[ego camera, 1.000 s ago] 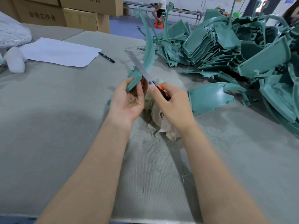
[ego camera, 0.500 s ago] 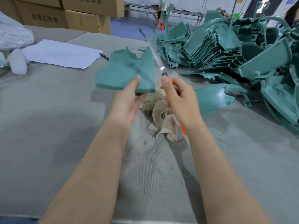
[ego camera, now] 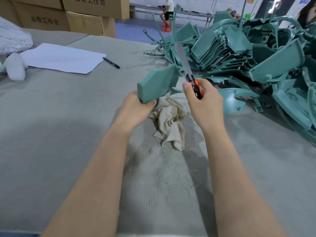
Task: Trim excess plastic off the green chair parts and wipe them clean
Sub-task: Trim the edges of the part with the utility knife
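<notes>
I am in the trimming step. My left hand (ego camera: 136,106) grips the near corner of a green chair part (ego camera: 157,82), thumb under its lower edge and the fingers hidden behind it, holding it off the table (ego camera: 51,125) just above the crumpled rag (ego camera: 171,120). My right hand (ego camera: 205,103) is curled round the orange-and-black handle of a utility knife (ego camera: 193,84), thumb pushed up along it. The long blade stands upward, close beside the part's far right edge; I cannot tell whether steel touches plastic. Next, I judge, the blade has to meet whichever edge still carries flash and run along it lightly, away from my holding fingers, since a blade drawn out this far may flex or skid. The rag lies right below for the wipe afterwards. Half a second ago the part was higher and showed me its broad flat face. Now it is lower and turned so that its thick near edge faces me. The knife hand sits much where it was, blade again pointing up. Thin green shavings (ego camera: 171,177) litter the table in front of me, and the heap of chair parts (ego camera: 239,48) waits on my right.
</notes>
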Tool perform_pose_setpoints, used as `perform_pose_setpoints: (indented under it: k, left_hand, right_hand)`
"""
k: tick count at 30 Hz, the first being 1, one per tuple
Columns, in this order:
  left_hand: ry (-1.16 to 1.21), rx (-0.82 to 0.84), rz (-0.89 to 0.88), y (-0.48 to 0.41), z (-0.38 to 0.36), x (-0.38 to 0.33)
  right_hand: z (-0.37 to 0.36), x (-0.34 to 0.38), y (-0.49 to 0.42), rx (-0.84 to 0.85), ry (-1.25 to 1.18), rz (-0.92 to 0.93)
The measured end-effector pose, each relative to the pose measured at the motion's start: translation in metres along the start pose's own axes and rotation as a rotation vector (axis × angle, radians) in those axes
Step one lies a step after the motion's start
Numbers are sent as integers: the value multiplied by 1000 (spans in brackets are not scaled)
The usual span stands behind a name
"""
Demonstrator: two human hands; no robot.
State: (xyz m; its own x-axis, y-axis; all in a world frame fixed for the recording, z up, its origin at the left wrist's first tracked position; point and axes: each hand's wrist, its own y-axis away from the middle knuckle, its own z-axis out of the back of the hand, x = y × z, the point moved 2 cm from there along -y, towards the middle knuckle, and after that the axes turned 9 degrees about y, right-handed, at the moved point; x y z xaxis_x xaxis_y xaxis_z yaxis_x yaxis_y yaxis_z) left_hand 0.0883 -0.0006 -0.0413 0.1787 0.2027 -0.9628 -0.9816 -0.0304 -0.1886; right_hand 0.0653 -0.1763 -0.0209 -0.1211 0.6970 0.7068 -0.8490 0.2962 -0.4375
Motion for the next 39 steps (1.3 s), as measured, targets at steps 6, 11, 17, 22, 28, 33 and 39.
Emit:
perform_pose_setpoints:
  k: [6, 11, 17, 22, 28, 33, 39]
  left_hand:
    - [272, -2, -77, 1, 2, -10]
    - [248, 5, -88, -1, 1, -9]
    - [200, -2, -124, 1, 0, -13]
    - [198, -10, -162, 1, 2, -15]
    - [210, 6, -195, 0, 3, -12]
    - [228, 23, -201, 1, 3, -11]
    - [267, 40, -106, -1, 0, -10]
  right_hand:
    - [-3, 1, 1, 70, 119, 15]
    - [0, 1, 0, 70, 186, 26]
    - [1, 4, 0, 135, 207, 94]
    - [3, 7, 2, 203, 138, 135]
    - [8, 9, 3, 295, 47, 167]
    - [12, 9, 4, 390, -54, 135]
    - [1, 36, 19, 552, -61, 311]
